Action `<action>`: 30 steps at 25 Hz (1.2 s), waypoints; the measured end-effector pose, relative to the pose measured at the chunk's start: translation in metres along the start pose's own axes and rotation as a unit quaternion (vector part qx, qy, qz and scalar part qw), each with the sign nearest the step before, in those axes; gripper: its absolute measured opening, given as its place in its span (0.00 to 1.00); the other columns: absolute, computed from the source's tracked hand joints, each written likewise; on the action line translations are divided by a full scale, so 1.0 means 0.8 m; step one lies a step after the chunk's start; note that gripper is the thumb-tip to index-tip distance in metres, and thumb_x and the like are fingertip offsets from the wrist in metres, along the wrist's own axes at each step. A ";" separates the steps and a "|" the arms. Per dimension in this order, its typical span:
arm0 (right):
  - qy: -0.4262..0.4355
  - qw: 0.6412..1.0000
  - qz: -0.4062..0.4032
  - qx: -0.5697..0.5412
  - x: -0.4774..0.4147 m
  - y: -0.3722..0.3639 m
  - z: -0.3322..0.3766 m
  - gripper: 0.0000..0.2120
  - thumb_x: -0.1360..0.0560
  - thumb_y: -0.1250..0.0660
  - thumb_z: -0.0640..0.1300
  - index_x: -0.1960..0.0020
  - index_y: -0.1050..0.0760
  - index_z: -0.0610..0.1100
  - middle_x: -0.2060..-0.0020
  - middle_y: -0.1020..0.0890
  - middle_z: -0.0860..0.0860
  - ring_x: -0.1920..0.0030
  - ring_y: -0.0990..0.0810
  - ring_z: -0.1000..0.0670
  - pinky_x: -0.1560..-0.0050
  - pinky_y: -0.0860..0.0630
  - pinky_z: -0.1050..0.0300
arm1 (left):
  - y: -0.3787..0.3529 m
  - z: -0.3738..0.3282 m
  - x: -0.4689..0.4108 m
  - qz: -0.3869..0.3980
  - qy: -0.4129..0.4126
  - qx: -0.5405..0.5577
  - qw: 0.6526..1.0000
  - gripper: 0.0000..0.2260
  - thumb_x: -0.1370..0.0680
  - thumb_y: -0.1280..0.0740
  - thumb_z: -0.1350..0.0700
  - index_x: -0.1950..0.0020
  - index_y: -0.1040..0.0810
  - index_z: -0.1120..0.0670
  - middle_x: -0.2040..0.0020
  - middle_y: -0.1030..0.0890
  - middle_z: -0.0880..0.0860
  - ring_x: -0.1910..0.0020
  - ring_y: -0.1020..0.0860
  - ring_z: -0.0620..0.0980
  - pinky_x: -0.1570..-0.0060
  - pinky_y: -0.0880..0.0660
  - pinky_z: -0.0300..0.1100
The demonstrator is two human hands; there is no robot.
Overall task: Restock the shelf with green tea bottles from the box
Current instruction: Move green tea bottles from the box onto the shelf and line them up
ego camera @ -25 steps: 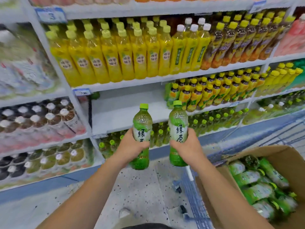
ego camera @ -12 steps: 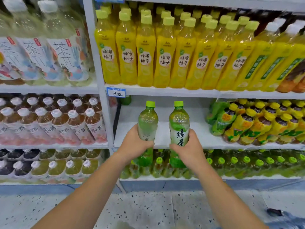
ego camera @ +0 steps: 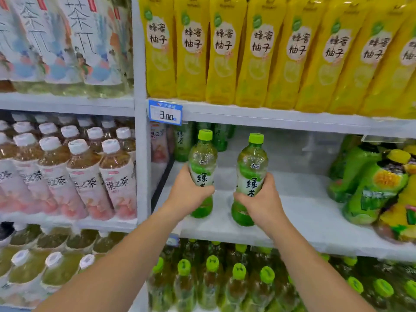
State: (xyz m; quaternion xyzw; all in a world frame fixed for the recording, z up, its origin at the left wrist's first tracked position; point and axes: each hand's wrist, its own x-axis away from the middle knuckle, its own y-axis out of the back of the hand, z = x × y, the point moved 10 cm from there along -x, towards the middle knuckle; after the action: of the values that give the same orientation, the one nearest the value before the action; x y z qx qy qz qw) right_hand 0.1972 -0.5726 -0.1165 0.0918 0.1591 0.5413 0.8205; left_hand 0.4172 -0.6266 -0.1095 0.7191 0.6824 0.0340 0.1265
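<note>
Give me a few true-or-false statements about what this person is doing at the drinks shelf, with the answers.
1. The left hand and the right hand each hold one green tea bottle, the left bottle and the right bottle. True.
2. Both held bottles have white tops. False: their caps are green.
3. The blue price tag reads 3.00. True.
4. The shelf above holds red bottles. False: it holds yellow bottles.
5. The held bottles lie on their sides. False: both are upright at the white shelf.
</note>
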 end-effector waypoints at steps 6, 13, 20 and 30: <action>0.062 0.998 -0.003 -0.014 -0.033 -0.017 -0.014 0.31 0.32 0.20 0.43 0.41 0.37 0.56 0.51 0.24 0.60 0.53 0.23 0.62 0.60 0.30 0.66 | -0.012 0.012 -0.035 -0.002 -0.070 0.031 0.997 0.29 0.39 0.26 0.58 0.40 0.27 0.46 0.50 0.17 0.50 0.56 0.17 0.42 0.63 0.24 0.33; 0.091 0.992 0.082 0.041 -0.021 -0.023 -0.039 0.26 0.30 0.22 0.54 0.40 0.33 0.59 0.47 0.21 0.63 0.48 0.21 0.64 0.55 0.26 0.70 | -0.009 0.047 -0.016 0.036 -0.104 -0.168 0.980 0.36 0.35 0.19 0.44 0.32 0.32 0.40 0.40 0.28 0.40 0.43 0.25 0.38 0.41 0.25 0.40; 0.087 0.979 0.112 0.148 -0.097 -0.053 -0.045 0.15 0.28 0.23 0.54 0.45 0.26 0.59 0.53 0.17 0.66 0.55 0.20 0.69 0.62 0.27 0.76 | -0.004 0.051 -0.079 -0.055 -0.079 -0.188 0.977 0.24 0.31 0.19 0.49 0.42 0.28 0.48 0.51 0.21 0.40 0.54 0.22 0.38 0.64 0.32 0.29; 0.069 0.983 0.079 0.153 -0.243 -0.114 -0.052 0.20 0.27 0.24 0.53 0.40 0.27 0.51 0.45 0.19 0.52 0.50 0.23 0.52 0.57 0.30 0.66 | -0.018 0.066 -0.185 -0.127 -0.050 -0.234 0.963 0.21 0.27 0.21 0.48 0.37 0.19 0.52 0.41 0.24 0.55 0.43 0.22 0.57 0.41 0.26 0.44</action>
State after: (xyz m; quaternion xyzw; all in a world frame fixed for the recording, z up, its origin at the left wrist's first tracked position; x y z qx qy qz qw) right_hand 0.1898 -0.7881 -0.1530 0.1916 0.2884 0.5787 0.7384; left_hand 0.4052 -0.7797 -0.1451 0.5774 0.7343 0.1398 0.3284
